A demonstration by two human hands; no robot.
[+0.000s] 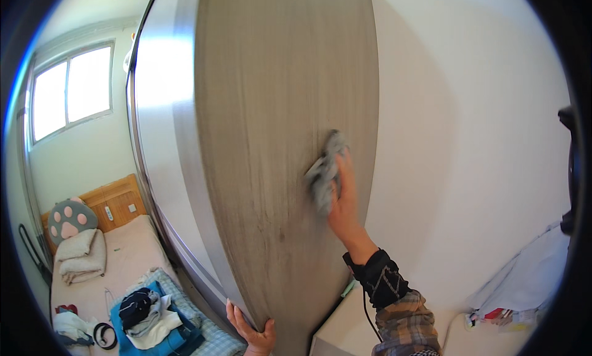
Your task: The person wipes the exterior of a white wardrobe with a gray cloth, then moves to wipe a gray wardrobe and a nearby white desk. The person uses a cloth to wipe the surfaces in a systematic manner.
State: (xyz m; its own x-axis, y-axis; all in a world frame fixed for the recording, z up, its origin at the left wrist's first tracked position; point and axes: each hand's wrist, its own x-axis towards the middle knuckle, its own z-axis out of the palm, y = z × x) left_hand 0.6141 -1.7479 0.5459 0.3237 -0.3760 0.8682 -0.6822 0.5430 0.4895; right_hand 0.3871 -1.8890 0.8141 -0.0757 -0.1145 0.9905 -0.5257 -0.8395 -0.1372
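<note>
My right hand [346, 199] presses a crumpled grey cloth [322, 186] against a tall grey-brown wood-grain panel [277, 78], the side of a wardrobe. Motion blurs both the cloth and the fingers. A dark cuff and a plaid sleeve cover that forearm. Low on the left, my left hand [251, 332] rests at the panel's front edge, fingers spread and thumb apart, with nothing seen in it. Dark vertical streaks mark the panel to the left of the cloth.
Left of the panel are the wardrobe's glossy front [166, 109] and a bed [126, 245] with a wooden headboard [126, 196], a paw-pattern cushion [72, 219] and piled clothes [148, 319]. A white wall [468, 140] stands right. A pale cabinet [339, 331] sits below my right arm.
</note>
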